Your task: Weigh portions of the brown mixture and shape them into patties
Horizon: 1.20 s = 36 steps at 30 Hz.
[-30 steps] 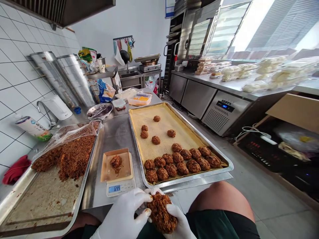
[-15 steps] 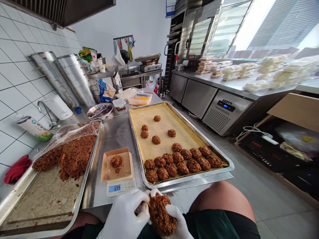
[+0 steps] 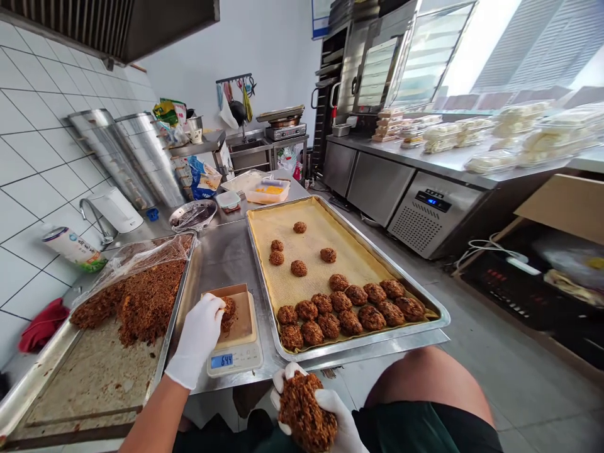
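Observation:
My left hand [image 3: 198,336], in a white glove, reaches over the small digital scale [image 3: 234,360] and closes its fingers on the brown portion [image 3: 229,309] lying in the scale's paper tray. The display reads 64.4. My right hand [image 3: 325,412], also gloved, holds a big clump of brown shredded mixture [image 3: 306,415] low in front of my lap. Right of the scale, a baking tray [image 3: 419,291] with a yellow mat carries several rounded brown mounds [image 3: 352,308].
A steel tray [image 3: 56,384] at left holds a heap of the brown mixture under loose plastic film. A metal bowl [image 3: 192,215], plastic containers and bags stand further back. Steel counters, an oven rack and packed boxes line the right side. My bare knee [image 3: 425,384] is below the table edge.
My left hand left the clump and moved up to the scale, closing on the portion there. My right hand kept the clump in place.

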{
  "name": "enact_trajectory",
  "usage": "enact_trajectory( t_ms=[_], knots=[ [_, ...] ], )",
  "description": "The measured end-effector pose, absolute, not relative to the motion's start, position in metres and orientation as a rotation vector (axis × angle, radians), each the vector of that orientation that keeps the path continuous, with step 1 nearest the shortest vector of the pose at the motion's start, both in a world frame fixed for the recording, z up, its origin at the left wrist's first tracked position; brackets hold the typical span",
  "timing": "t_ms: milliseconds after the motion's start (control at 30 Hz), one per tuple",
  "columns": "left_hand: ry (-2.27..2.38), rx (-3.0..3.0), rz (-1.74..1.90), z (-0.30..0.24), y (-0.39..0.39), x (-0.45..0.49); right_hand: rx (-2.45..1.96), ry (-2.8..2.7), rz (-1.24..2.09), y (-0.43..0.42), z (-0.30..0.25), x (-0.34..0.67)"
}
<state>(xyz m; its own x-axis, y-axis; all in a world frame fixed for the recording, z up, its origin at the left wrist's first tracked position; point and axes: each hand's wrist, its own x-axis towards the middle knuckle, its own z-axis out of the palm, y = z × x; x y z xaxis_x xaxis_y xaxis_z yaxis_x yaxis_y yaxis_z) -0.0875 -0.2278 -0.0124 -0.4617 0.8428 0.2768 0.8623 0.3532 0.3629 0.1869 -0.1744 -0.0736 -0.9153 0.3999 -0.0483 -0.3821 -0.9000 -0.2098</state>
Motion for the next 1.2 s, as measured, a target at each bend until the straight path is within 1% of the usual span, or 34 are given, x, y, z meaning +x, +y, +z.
enact_trajectory(
  t_ms=[100, 367, 633, 833, 1000, 1200],
  knots=[
    [-2.563, -1.639, -0.720, -0.010, -0.233, -0.089, -0.121, -0.218, 2.727, -0.172, -0.074, 0.188],
    [-2.570, -1.573, -0.760, 0.033, -0.262, -0.108, -0.145, -0.137, 2.737, -0.172, -0.078, 0.187],
    [-2.526, -1.765, -0.897, 0.026, -0.252, -0.096, -0.115, -0.123, 2.761, -0.171, -0.076, 0.186],
    [-2.566, -1.697, -1.075, 0.023, -0.252, -0.096, -0.125, -0.117, 2.757, -0.171, -0.081, 0.187],
    [-2.566, -1.655, -0.970, 0.022, -0.250, -0.101, -0.121, -0.100, 2.751, -0.171, -0.081, 0.187],
    [-2.558, -1.667, -0.705, 0.013, -0.239, -0.102, -0.124, -0.096, 2.755, -0.171, -0.080, 0.188]
  ],
)
